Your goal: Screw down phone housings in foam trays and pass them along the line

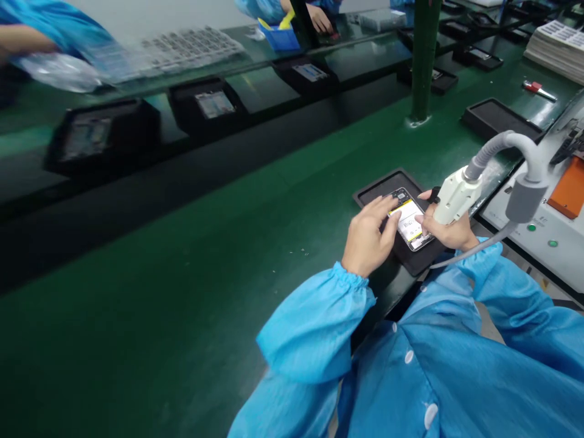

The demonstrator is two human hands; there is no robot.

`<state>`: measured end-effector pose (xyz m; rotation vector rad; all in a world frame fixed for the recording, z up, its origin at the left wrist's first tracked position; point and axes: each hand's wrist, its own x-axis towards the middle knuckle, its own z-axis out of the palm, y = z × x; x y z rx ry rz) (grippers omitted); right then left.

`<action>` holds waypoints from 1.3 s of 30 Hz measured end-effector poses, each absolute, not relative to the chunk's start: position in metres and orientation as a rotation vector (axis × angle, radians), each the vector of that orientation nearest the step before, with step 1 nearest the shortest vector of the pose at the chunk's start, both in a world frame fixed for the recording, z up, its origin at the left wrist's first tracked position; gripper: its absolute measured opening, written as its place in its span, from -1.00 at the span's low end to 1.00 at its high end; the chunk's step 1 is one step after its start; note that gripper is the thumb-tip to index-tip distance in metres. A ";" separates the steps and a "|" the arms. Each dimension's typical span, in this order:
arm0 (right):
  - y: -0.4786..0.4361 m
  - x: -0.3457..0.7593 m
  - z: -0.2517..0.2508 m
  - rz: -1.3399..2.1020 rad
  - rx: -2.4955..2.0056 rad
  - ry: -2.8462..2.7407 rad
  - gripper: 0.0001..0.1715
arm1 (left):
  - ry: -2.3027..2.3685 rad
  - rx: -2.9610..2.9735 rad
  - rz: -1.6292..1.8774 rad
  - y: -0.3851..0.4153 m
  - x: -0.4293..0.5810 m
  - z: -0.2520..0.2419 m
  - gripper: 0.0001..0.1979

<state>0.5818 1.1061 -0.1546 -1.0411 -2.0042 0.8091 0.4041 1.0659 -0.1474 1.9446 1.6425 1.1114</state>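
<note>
A smartphone (409,213), with a yellow-edged white panel and a dark frame, lies in a black tray (381,185) near the bench's front edge. My left hand (370,234) rests at its left side, fingers stretched over the upper left part and thumb apart, gripping nothing. In my right hand (451,232) is a cream handheld tool (457,196) with a grey corrugated hose (506,143). That hand is at the phone's right edge, its thumb over the panel. The tool's tip and most of the right fingers are hidden.
A grey machine (542,234) with green buttons stands at the right. Behind the phone rise a green post (424,67) and another black tray (499,118). Trays with phone parts (214,104) line the dark strip. Co-workers' sleeves and a hand (319,19) show across the bench.
</note>
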 end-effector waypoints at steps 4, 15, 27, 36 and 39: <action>1.104 0.579 -0.150 1.030 -1.023 -1.879 -0.61 | 1.679 2.130 0.544 1.051 0.414 -0.175 -0.60; 1.194 0.662 -0.156 0.246 -1.165 -1.991 -0.54 | 1.683 2.052 1.129 1.033 0.415 -0.234 -0.62; 1.281 0.669 -0.152 -0.128 -1.404 -2.722 -0.29 | 1.776 1.944 1.439 1.036 0.415 -0.238 -0.66; 1.092 0.563 -0.172 -0.038 -1.260 -2.735 -0.50 | 1.791 1.731 1.483 1.031 0.411 -0.233 -0.64; 1.073 0.543 -0.173 -0.063 -1.443 -2.757 -0.52 | 1.804 1.673 1.498 1.029 0.408 -0.234 -0.64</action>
